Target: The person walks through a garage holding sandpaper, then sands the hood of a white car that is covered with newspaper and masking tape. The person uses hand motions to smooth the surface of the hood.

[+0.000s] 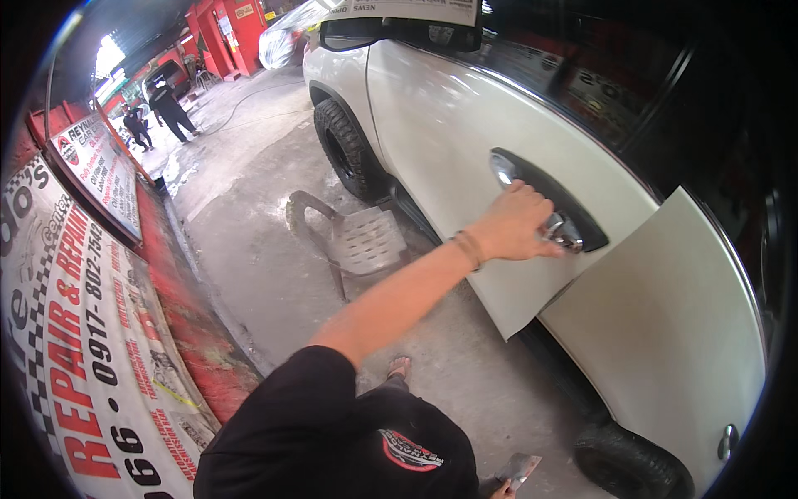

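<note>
My left hand (519,223) is wrapped round the chrome door handle (565,234) of a white vehicle, whose dark handle surround runs beside my fingers. The front door (440,133) stands slightly ajar, its rear edge out from the rear door (665,308). Low at the bottom edge, my right hand (503,492) is mostly cut off. Its fingers pinch a flat, greyish rectangular piece (523,469), like a scraper blade; its exact kind is unclear.
A plastic chair (366,239) stands on the concrete floor beside the vehicle, near the front wheel (341,150). Printed banners (91,349) line the red wall at left. Two people (169,108) are far off at upper left. A covered vehicle (287,37) stands beyond.
</note>
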Tool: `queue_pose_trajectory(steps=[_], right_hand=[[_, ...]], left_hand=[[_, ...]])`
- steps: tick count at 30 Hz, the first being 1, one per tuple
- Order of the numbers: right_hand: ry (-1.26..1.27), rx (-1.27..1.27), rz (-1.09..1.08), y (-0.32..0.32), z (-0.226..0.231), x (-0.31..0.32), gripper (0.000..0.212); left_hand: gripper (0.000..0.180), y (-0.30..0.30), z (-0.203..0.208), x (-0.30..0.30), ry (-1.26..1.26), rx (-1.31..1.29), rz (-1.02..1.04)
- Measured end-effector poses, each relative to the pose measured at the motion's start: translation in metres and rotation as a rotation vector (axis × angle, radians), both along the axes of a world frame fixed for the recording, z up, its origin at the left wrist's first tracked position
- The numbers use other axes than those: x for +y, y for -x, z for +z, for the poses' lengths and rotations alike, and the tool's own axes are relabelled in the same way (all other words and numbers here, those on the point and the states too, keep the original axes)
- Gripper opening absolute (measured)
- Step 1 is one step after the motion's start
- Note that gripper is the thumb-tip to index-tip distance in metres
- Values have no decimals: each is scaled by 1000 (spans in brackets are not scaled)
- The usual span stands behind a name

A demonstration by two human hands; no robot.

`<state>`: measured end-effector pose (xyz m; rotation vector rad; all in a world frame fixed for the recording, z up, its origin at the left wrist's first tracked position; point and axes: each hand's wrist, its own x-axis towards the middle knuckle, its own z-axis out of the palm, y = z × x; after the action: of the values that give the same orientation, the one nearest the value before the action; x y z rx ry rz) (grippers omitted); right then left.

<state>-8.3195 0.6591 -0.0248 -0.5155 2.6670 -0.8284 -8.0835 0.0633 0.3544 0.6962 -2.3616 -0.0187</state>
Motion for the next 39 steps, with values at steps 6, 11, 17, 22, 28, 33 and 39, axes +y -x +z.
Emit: queue_pose_trajectory(steps=[6,11,17,22,28,33,39], right_hand=[[276,-167,95,14,-112,-54,40],[248,-224,85,-3,-66,-120,41],[185,-244,423,4,-64,-167,42],[48,-304,651,14,-27,-246,43],[252,-686,496,-16,13,-328,47],[238,-763,519,-39,6,-376,34],[203,-781,448,-53,21,-444,32]], left_hand=[[90,-112,32,99,28,-227,254],[135,-203,-25,188,-370,178,252],[56,-251,-81,285,-331,871,766],[43,-333,-102,296,-268,1205,1056],[47,-439,-105,277,-74,1339,1142],[45,-509,-105,248,-12,1443,1178],[32,-586,-136,270,-61,1276,1186]])
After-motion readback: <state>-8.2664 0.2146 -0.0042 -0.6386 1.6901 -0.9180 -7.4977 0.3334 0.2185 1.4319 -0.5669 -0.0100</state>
